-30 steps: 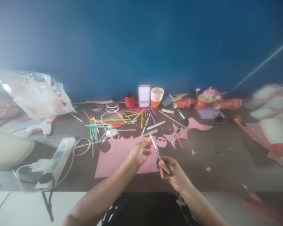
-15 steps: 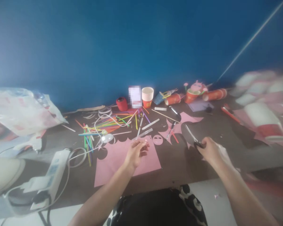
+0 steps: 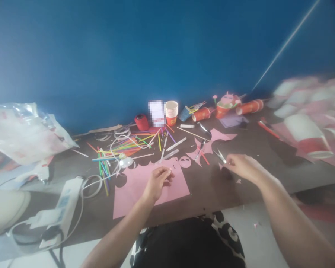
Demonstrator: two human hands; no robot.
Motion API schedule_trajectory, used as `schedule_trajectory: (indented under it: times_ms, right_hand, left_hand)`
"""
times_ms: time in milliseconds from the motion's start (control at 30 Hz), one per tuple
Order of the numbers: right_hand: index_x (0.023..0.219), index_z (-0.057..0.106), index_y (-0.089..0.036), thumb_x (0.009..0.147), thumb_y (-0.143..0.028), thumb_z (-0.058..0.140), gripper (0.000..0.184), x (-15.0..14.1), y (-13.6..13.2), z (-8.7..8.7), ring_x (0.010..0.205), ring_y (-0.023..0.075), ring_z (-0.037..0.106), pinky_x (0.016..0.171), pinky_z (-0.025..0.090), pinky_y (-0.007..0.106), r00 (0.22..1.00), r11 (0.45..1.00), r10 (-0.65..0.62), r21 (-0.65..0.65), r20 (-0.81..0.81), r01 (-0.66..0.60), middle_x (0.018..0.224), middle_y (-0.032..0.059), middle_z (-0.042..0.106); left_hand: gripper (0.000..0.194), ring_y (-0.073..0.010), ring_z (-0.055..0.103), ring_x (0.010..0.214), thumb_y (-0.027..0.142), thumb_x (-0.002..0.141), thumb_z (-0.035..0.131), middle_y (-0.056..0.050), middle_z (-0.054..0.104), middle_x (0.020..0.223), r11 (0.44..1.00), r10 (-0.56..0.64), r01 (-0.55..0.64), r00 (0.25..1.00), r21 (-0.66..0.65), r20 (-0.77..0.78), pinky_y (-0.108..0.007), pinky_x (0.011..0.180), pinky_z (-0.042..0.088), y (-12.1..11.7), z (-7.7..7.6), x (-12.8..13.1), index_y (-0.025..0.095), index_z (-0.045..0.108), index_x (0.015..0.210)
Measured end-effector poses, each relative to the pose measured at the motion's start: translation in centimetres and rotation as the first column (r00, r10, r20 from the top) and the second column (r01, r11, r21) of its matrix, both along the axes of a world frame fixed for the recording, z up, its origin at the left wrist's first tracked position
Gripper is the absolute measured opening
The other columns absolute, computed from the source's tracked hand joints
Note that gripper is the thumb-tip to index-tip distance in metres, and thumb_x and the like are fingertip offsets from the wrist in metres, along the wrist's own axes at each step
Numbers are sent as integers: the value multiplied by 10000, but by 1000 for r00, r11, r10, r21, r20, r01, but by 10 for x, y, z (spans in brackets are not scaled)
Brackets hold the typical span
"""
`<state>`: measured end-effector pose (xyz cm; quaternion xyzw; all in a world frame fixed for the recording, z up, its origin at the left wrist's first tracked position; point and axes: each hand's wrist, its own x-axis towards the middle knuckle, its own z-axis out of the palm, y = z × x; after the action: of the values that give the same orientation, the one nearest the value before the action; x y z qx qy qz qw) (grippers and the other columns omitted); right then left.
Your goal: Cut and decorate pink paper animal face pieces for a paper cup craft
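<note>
L hand (image 3: 157, 182) is pinching a tiny pink bit (image 3: 171, 170) w/ thumb & finger together, over the big pink paper (image 3: 145, 186). R hand (image 3: 238, 165) is holding scissors (image 3: 221, 157) by the handle end, fingers closing on it, blades pointing away & a bit apart. The scissors are sitting right of the paper, near a cut pink scrap (image 3: 212, 141). A pink circle (image 3: 185, 162) is lying just beside the paper. Sticks (image 3: 128, 145) are lying behind it, & cups (image 3: 171, 111) are standing by the wall (image 3: 167, 48).
</note>
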<state>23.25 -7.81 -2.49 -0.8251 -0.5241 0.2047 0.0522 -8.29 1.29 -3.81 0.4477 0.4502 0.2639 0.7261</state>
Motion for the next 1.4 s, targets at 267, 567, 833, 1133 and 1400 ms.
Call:
schedule_trajectory:
  times_ms: [267,567,833,1133,1400]
  right_hand:
    - [943,601,-214,829,-314,532,167,-142,9,2,730,147,635,675,461,241,753,918,282,395,-595,-31,818,13,683]
    - [715,577,-177,789,-240,540,104,-149,22,-13,573,107,559,566,419,220,612,943,225,328,-758,59,657,-6,643]
    - [719,551,-158,767,-332,585,184,-145,31,-17,385,48,400,389,272,181,375,978,48,119,-926,170,542,-41,567]
    - [736,587,-156,767,-271,567,121,-141,35,-16,423,53,428,430,327,182,487,967,149,231,-860,112,596,-20,610]
    - [698,609,-171,750,-223,556,91,-143,53,-17,629,124,588,607,437,232,637,949,255,316,-728,-19,686,9,672]
  left_hand:
    - [204,-89,536,568,326,761,592,-35,618,691,987,-134,141,986,70,-99,-195,491,443,-26,0,17,123,579,741]
    - [195,-100,538,605,323,766,578,-33,612,715,988,-135,140,988,65,-82,-203,500,446,-28,-8,11,130,602,765]
    - [286,-124,556,660,401,765,588,-70,634,793,989,-132,129,991,-71,-38,-213,501,447,-21,-9,14,124,638,814]
    - [290,-97,531,615,399,650,720,-61,641,759,985,-146,142,989,-97,-35,-188,491,427,-11,-9,18,125,675,734]
    - [238,-89,532,580,341,660,701,-47,631,707,997,-76,79,988,18,-138,-194,497,453,-3,-18,13,118,660,732]
